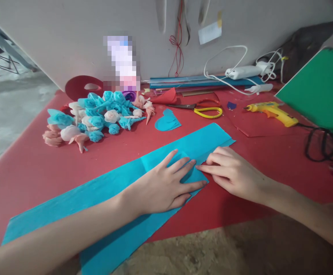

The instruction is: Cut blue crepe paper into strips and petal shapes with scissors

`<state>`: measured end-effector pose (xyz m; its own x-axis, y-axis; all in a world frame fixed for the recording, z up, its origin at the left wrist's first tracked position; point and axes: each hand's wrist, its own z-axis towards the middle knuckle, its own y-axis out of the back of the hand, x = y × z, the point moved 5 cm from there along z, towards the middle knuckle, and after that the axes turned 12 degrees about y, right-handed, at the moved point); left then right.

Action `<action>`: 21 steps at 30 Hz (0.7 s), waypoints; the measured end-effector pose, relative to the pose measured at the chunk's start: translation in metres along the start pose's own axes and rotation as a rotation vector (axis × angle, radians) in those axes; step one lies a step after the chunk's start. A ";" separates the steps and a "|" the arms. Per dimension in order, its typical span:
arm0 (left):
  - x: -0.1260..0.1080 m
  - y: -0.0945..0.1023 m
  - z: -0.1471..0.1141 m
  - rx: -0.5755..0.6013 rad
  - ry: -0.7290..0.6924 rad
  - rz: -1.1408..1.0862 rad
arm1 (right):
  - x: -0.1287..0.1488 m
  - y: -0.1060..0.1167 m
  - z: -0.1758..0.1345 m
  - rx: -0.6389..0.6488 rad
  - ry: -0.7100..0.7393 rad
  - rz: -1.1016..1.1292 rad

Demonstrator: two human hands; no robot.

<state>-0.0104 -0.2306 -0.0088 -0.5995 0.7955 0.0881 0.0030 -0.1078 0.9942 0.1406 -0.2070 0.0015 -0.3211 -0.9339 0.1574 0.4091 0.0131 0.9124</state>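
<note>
A long sheet of blue crepe paper (77,194) lies slantwise across the red table, its right end folded over. My left hand (166,179) rests flat on the folded part with its fingers spread. At the fold's edge, my right hand (226,170) has its fingers drawn together on the paper, the forefinger touching it near the left fingertips. Just beyond the sheet lies a blue heart-shaped paper piece (168,120).
Blue, white and pink paper flowers (96,121) are heaped at the left. Scissors (208,109) lie behind the sheet. To the right are a yellow glue gun (275,112), its black cord (324,145) and a green board (324,91). A white power strip (243,71) lies by the wall.
</note>
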 end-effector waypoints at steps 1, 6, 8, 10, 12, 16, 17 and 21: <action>0.000 -0.001 0.000 -0.003 -0.009 -0.005 | 0.000 0.000 -0.001 0.017 0.036 -0.014; 0.001 -0.001 -0.001 0.009 -0.006 -0.045 | 0.004 0.010 -0.006 0.133 0.189 -0.034; 0.001 0.000 -0.001 0.017 -0.001 -0.072 | 0.006 0.016 -0.008 0.197 0.186 -0.008; 0.002 0.000 0.000 0.017 -0.002 -0.096 | 0.007 0.020 -0.008 0.211 0.155 0.013; 0.002 -0.001 -0.001 0.012 0.005 -0.113 | 0.009 0.022 -0.008 0.162 0.139 0.018; 0.003 -0.005 -0.001 0.030 0.048 -0.125 | 0.012 0.017 -0.006 0.123 0.161 0.026; 0.003 -0.006 -0.001 0.037 0.055 -0.128 | 0.012 0.016 -0.006 0.134 0.161 0.035; 0.004 -0.007 0.000 0.059 0.061 -0.171 | 0.015 0.018 -0.008 0.071 0.140 0.067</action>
<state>-0.0128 -0.2262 -0.0153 -0.6426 0.7615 -0.0851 -0.0578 0.0625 0.9964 0.1498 -0.2235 0.0172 -0.1710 -0.9706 0.1694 0.3630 0.0977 0.9267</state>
